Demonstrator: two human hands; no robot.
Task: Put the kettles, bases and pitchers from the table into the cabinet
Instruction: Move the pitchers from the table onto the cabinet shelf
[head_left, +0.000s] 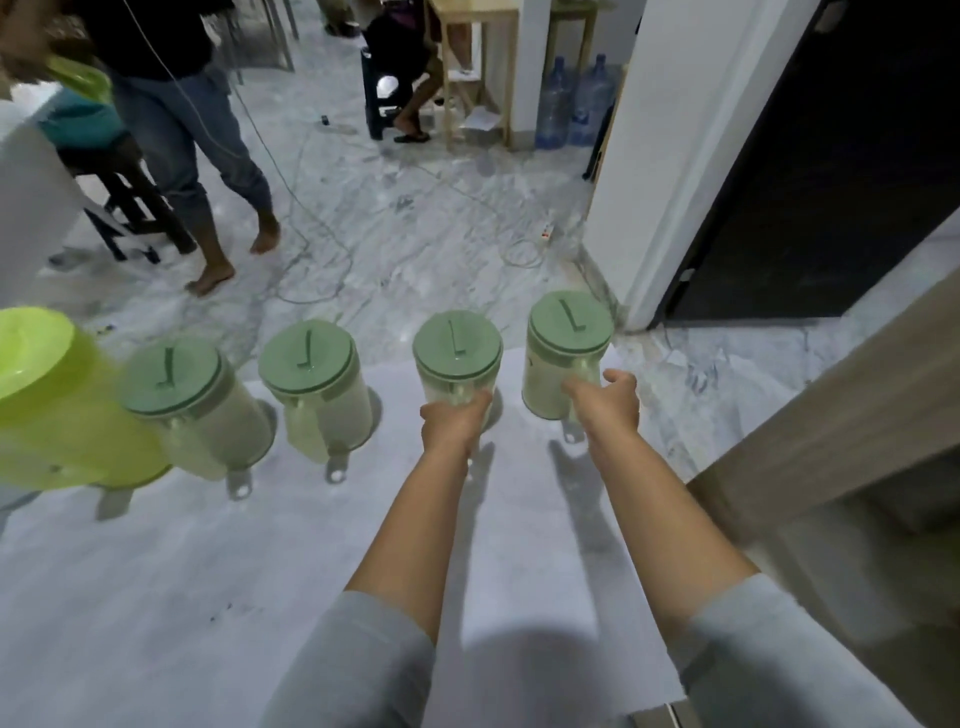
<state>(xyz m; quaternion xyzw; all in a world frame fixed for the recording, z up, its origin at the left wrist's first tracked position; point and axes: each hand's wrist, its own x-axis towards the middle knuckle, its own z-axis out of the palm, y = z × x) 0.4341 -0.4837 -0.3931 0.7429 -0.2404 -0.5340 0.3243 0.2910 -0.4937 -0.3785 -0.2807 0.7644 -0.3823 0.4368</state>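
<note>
Several clear pitchers with green lids stand in a row along the far edge of the white table (156, 571). My left hand (453, 422) grips the handle of the third pitcher (457, 358). My right hand (608, 400) curls round the handle of the rightmost pitcher (563, 343). Further left, two more pitchers (311, 374) (176, 395) stand untouched with their handles toward me. Both held pitchers still look to be standing on the table.
A lime-green plastic container (57, 415) sits at the table's left end. A wooden cabinet side (831, 441) rises at the right. Beyond the table, a person (176, 130) walks on the marble floor among cables; stools, water bottles (571, 104) and a dark doorway (831, 182) lie further back.
</note>
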